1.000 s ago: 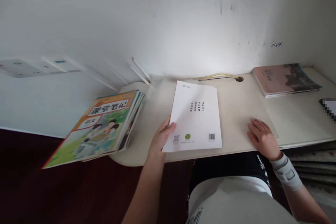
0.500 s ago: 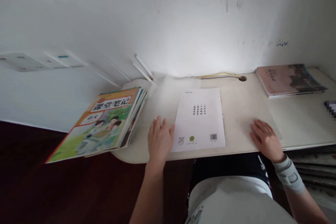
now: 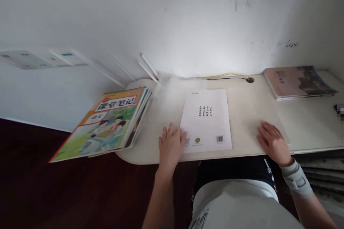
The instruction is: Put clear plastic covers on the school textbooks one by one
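Observation:
A white book (image 3: 206, 120) lies back cover up in the middle of the pale desk (image 3: 242, 107), with a barcode and a green dot near its front edge. My left hand (image 3: 172, 145) lies flat and open on the desk, its fingers over the book's front left corner. My right hand (image 3: 272, 141) rests palm down, fingers spread, on the desk to the right of the book, not touching it. A grey wrist band sits on that forearm.
A stack of colourful books (image 3: 107, 123) overhangs the desk's rounded left end. A pink book stack (image 3: 297, 80) lies at the back right. A yellow and black cable (image 3: 228, 77) runs to a desk hole along the white wall. Dark floor lies left.
My left hand let go of the lifted white book, which now lies flat on the desk. The hand then slid right onto the book's corner. My right hand stayed put.

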Tool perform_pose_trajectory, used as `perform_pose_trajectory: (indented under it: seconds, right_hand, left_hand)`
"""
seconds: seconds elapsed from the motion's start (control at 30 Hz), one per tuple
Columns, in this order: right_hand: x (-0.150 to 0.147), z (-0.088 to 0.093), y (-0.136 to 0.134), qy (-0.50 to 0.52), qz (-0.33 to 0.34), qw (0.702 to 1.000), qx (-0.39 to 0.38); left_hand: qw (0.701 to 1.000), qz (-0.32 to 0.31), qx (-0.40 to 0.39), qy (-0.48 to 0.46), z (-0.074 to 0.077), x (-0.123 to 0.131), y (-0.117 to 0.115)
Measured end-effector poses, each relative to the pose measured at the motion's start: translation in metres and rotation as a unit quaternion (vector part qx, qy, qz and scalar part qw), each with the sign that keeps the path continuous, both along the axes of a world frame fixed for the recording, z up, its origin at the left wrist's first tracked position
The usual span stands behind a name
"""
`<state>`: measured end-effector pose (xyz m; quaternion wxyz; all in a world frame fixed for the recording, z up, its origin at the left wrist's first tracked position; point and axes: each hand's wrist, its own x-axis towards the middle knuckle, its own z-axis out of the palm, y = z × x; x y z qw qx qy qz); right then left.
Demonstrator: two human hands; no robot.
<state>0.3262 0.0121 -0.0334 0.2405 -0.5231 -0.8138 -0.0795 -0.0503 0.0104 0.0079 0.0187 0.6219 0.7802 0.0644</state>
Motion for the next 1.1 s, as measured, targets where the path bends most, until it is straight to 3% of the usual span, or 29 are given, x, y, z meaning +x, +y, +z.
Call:
perform_pose_trajectory:
  seconds: [0.2,0.3,0.43,0.53,0.67,0.77,0.83,0.97,1.1]
  right_hand:
    - [0.001,-0.002,0.001,0.007,0.003,1.0,-0.004]
    - [0.001,-0.002,0.001,0.008,0.004,1.0,-0.005]
    - [0.0,-0.001,0.0,0.005,-0.002,1.0,-0.007]
    - [0.001,-0.001,0.001,0.008,-0.002,1.0,-0.011]
    - [-0.004,0.004,-0.001,0.043,-0.01,0.999,-0.025]
    - [-0.021,0.022,-0.005,0.148,0.002,0.987,-0.053]
    - [-0.037,0.041,-0.009,0.254,0.05,0.96,-0.108]
    - [-0.066,0.076,-0.009,0.413,0.131,0.862,-0.263]
    - [-0.08,0.086,-0.003,0.488,0.137,0.787,-0.351]
  left_hand:
    - [0.996,-0.002,0.064,-0.054,0.002,0.0,0.001]
    - [0.984,0.0,0.1,-0.15,0.011,0.001,-0.004]
    - [0.926,-0.018,0.117,-0.359,0.03,0.014,-0.022]
    - [0.886,-0.066,0.129,-0.44,0.034,0.037,-0.034]
    - [0.909,-0.129,0.163,-0.361,0.023,0.078,-0.037]
    - [0.924,-0.231,0.187,-0.242,0.012,0.105,-0.031]
    - [0.922,-0.28,0.188,-0.19,0.009,0.117,-0.027]
    - [0.921,-0.313,0.187,-0.141,0.007,0.127,-0.025]
    - [0.92,-0.323,0.179,-0.13,0.009,0.127,-0.029]
